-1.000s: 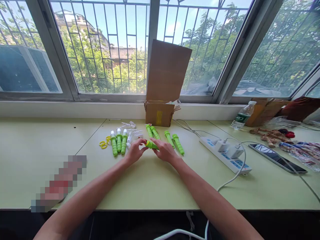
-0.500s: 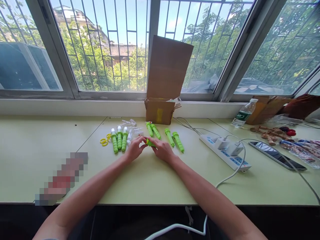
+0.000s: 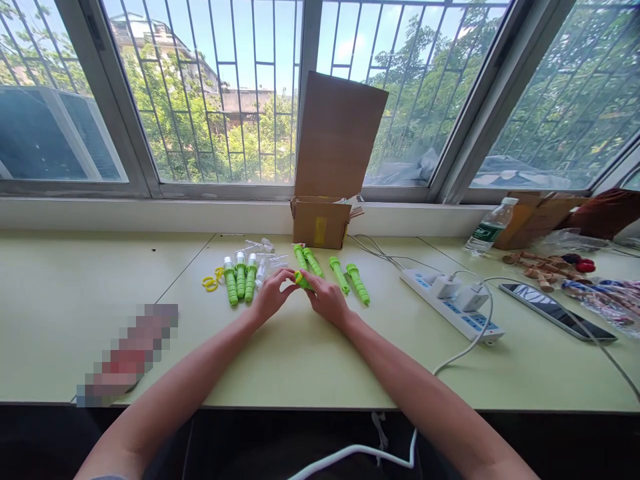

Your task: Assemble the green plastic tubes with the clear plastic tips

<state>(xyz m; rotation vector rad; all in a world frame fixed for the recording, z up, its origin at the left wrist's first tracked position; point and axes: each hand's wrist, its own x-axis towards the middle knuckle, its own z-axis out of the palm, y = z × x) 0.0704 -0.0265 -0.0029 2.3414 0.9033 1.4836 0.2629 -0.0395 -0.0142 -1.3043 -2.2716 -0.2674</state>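
Note:
My right hand [image 3: 327, 301] is closed around a green ribbed plastic tube [image 3: 301, 279], which has a yellowish end. The fingers of my left hand [image 3: 271, 298] pinch at that end, so both hands meet on the tube over the middle of the table. To the left stand or lie three green tubes with white tops [image 3: 241, 277], side by side, and yellow rings [image 3: 211, 284]. Clear plastic pieces [image 3: 263, 268] are spread just behind my left hand. Beyond my right hand lie two green tubes [image 3: 313, 262], with two more [image 3: 357, 284] further right.
An upright-flapped cardboard box [image 3: 320, 223] stands against the sill. On the right are a power strip [image 3: 453, 308] with cables, a phone [image 3: 557, 312], a water bottle [image 3: 491, 228] and wooden toys [image 3: 537, 267]. A blurred-out item [image 3: 131, 353] lies at the left front edge.
The held tube has turned slightly in my fingers, and more of its yellowish end shows. My hands stay in nearly the same place; the whole view shifts slightly.

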